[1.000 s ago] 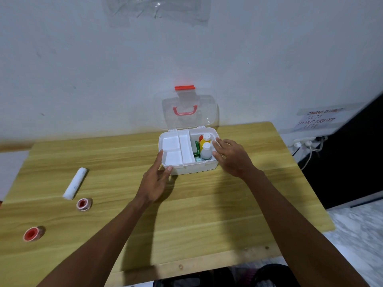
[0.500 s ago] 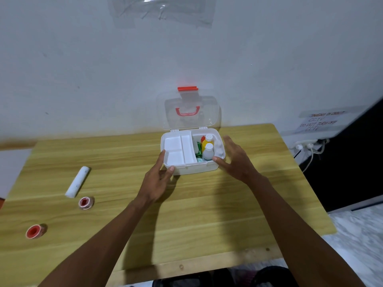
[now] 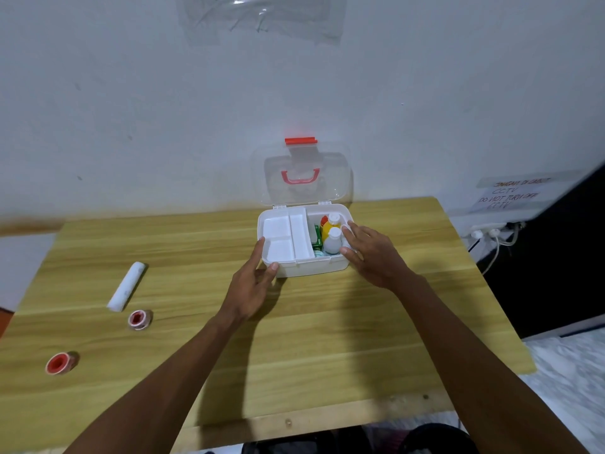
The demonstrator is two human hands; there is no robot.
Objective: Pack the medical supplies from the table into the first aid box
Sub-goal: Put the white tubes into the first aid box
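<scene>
- Head view: first aid box (image 3: 304,267) sits on the wooden table (image 3: 327,339) toward 12 o'clock, near the wall edge.
- Clear lid (image 3: 301,178) is swung up and stands open at the box's 12 o'clock side; red handle and red latch show on it.
- White divided tray (image 3: 282,238) fills the 9 o'clock half of the box.
- The 3 o'clock half holds a yellow bottle (image 3: 328,227) with a white cap, a white bottle (image 3: 332,243) just at its 6 o'clock, and a green packet (image 3: 317,238) squeezed between the bottles and the tray.
- My left hand (image 3: 252,286) is at the box's 7 o'clock corner: thumb on the front corner, index finger along the 9 o'clock wall, fingers fairly straight, bracing and not wrapped round anything.
- My right hand (image 3: 370,253) lies over the 3 o'clock end of the box, fingers stretched out across the rim by the bottles, thumb at the 5 o'clock corner (fingertips partly blurred; no closed grasp visible).
- Unpacked, well apart from the box: white bandage roll (image 3: 127,286) at 9 o'clock on the table, lying on its side.
- Small tape roll (image 3: 140,319) with a red core just at the bandage's 6 o'clock end.
- Second tape roll (image 3: 60,362), red core, at 8 o'clock near the table edge.
</scene>
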